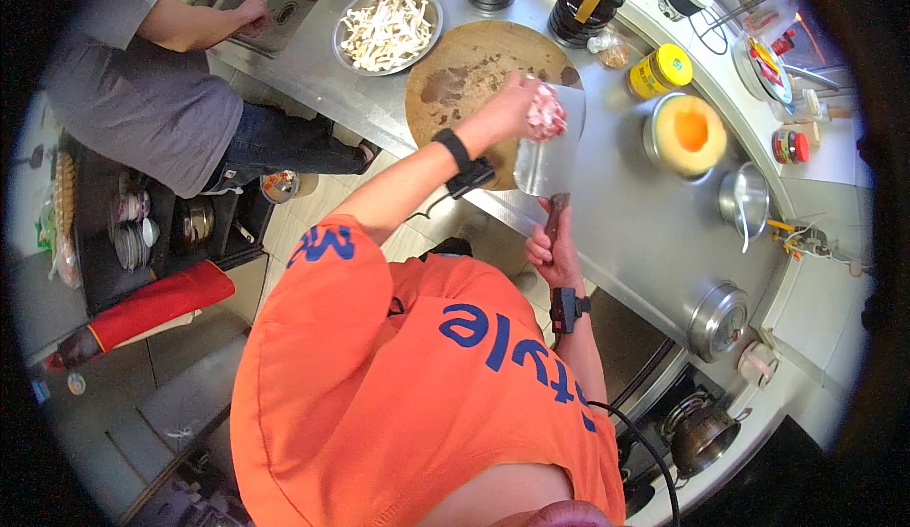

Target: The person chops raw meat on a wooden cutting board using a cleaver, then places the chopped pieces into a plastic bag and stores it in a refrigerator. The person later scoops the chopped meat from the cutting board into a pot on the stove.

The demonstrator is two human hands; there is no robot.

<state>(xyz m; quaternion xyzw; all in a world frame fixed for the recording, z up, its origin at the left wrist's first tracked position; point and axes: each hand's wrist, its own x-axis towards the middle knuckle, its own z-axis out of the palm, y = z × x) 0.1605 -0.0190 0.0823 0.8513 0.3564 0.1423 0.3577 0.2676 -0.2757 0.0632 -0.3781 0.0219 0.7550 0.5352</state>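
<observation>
My right hand (557,246) grips the dark handle of a cleaver (561,161), its broad blade lying over the right edge of a round wooden chopping board (462,68). Chopped raw pink meat (546,113) is bunched on the blade's far part. My left hand (508,109) is cupped against that meat from the left, its fingers partly hidden behind it. Damp patches and scraps mark the board's surface.
A steel plate of pale mushrooms (387,33) sits left of the board. Dark jars (586,4) stand behind; a yellow-lidded jar (657,72), a cut melon (688,136) and a steel bowl (743,196) are to the right. Another person (149,93) stands at the sink (284,11).
</observation>
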